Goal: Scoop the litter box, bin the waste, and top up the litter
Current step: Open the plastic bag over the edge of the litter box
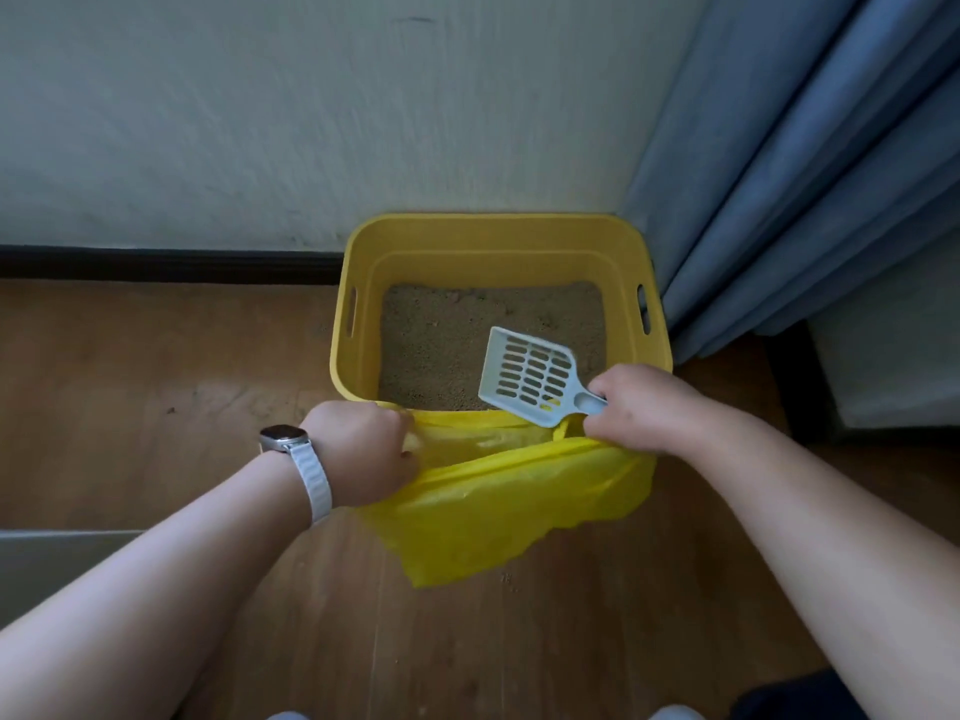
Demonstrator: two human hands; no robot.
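Observation:
A yellow litter box [498,241] stands on the floor against the wall, with brown litter [441,345] inside. A yellow plastic bag [509,506] hangs open just in front of the box. My left hand [358,454] grips the bag's left rim. My right hand [649,402] holds the handle of a pale slotted scoop [530,376] and also pinches the bag's right rim. The scoop's blade is over the near right part of the litter and looks empty.
A blue curtain [810,174] hangs to the right of the box. The wooden floor [156,381] spreads to the left and toward me. A dark skirting board [156,265] runs along the white wall. Something grey and flat-edged [52,563] sits at the near left.

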